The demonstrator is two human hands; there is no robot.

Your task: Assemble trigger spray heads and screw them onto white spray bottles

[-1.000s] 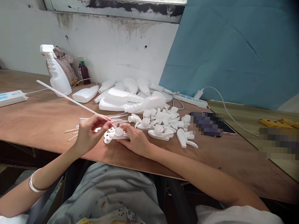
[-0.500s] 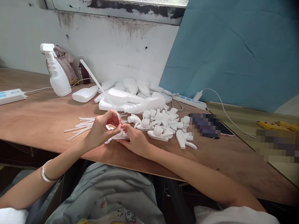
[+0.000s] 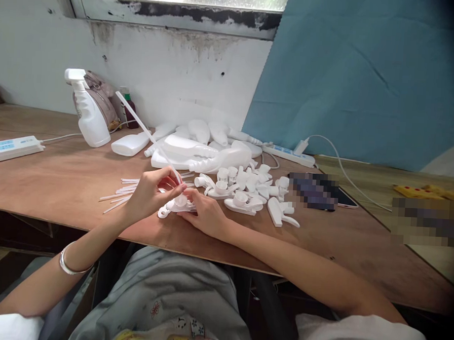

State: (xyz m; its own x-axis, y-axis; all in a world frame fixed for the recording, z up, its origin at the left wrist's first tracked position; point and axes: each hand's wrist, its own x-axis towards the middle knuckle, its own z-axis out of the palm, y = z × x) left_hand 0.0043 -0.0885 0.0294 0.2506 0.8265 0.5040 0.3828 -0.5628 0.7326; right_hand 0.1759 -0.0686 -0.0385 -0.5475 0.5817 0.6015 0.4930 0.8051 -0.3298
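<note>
My left hand pinches a long thin white plastic tube near its lower end. The tube leans up and to the left, over the table. My right hand grips a white spray trigger head low above the front part of the table. The tube's lower end is at the trigger head, partly hidden by my fingers, so I cannot tell how deep it sits. Behind my left hand lies a bunch of loose white tubes. To the right of my right hand is a pile of white spray trigger heads.
White bottles lie heaped at the back of the wooden table. An upright spray bottle stands at the left, beside a bag. Power strips and phones lie at the sides.
My left hand has shifted slightly left with the tube, whose upper end leans a little further left. My right hand stays nearly still, and the trigger head shows more.
</note>
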